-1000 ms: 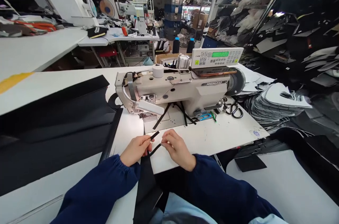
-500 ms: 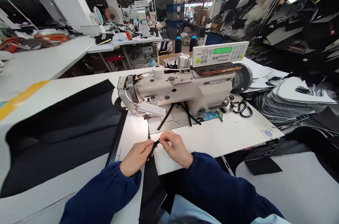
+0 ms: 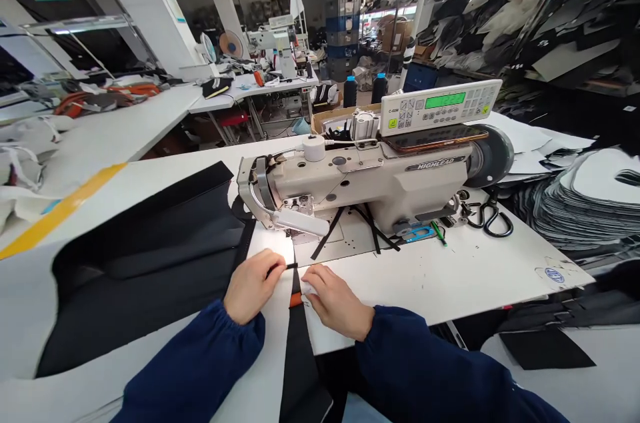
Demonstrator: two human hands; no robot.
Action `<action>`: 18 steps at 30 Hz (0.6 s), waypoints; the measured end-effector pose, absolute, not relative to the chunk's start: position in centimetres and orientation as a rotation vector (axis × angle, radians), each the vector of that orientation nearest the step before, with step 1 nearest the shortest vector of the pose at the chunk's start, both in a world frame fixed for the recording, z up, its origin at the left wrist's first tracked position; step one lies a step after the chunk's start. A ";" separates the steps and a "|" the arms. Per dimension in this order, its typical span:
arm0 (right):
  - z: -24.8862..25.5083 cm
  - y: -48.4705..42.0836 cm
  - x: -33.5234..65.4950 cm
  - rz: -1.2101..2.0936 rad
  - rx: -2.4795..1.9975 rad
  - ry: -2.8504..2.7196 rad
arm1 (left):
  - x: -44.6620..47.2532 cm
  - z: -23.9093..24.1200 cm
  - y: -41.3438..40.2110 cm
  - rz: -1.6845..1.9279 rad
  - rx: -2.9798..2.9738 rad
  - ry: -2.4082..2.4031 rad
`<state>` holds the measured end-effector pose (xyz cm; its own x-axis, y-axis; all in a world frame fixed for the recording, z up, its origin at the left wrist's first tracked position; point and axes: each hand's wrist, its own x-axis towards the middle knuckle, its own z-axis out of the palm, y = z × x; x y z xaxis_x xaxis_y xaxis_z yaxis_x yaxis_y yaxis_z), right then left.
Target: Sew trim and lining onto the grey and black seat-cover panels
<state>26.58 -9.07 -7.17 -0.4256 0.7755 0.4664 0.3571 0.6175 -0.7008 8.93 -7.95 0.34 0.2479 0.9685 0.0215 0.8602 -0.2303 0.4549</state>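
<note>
My left hand is closed, with the dark tip of a narrow black strip sticking out from its fingertips. Opposite it, my right hand has curled fingers at a small orange piece with white beside it; its kind is unclear and the fingers partly hide it. Beneath both hands a long black fabric piece runs from the sewing machine to the table's front edge. A large black panel lies flat to the left of my left hand.
Loose black strips lie under the machine arm. Black-handled scissors, blue thread snips and a green tool rest at the machine's base. Stacked cut pieces stand at the right. A phone lies on the machine.
My hands have moved apart; before, both held the black strip between them. An orange piece now shows by my right fingers. The view has shifted, placing the machine farther right.
</note>
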 end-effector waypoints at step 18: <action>-7.2 -7.0 26.0 0.159 -0.444 -2.816 | 7.6 -3.1 -1.6 0.277 2.341 1.889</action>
<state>26.01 -7.03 -7.18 -0.9121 0.3159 0.2613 0.2844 0.9466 -0.1517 7.57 -1.59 -3.12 0.2037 0.9768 0.0664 0.9547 -0.2132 0.2076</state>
